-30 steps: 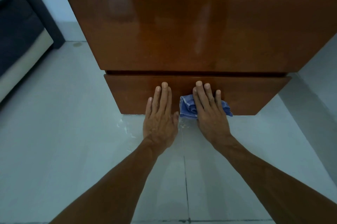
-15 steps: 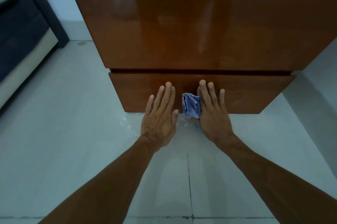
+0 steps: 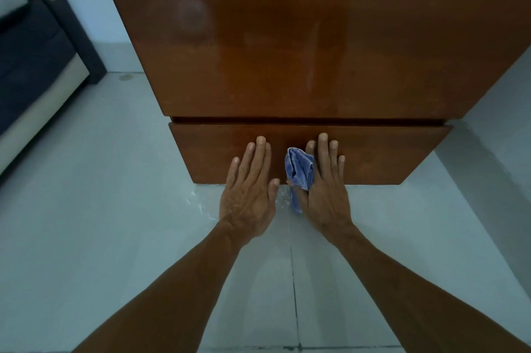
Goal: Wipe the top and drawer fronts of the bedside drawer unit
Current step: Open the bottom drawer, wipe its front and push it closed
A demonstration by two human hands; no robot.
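Your left hand point(image 3: 248, 194) lies flat, fingers point(image 3: 260, 151) straight, probably bracing the lower drawer front point(image 3: 388, 157). Your right hand point(image 3: 324, 197) spreads its fingers on the wood while the thumb pinches the bunched blue cloth point(image 3: 298, 168), ready to wipe.

I can read no writing, label, brand, number or sign anywhere in front of me. The upper drawer front point(image 3: 316, 45) and the lower drawer front point(image 3: 388, 154) are plain glossy brown wood, and the blue cloth point(image 3: 298, 168) shows no tag or print.
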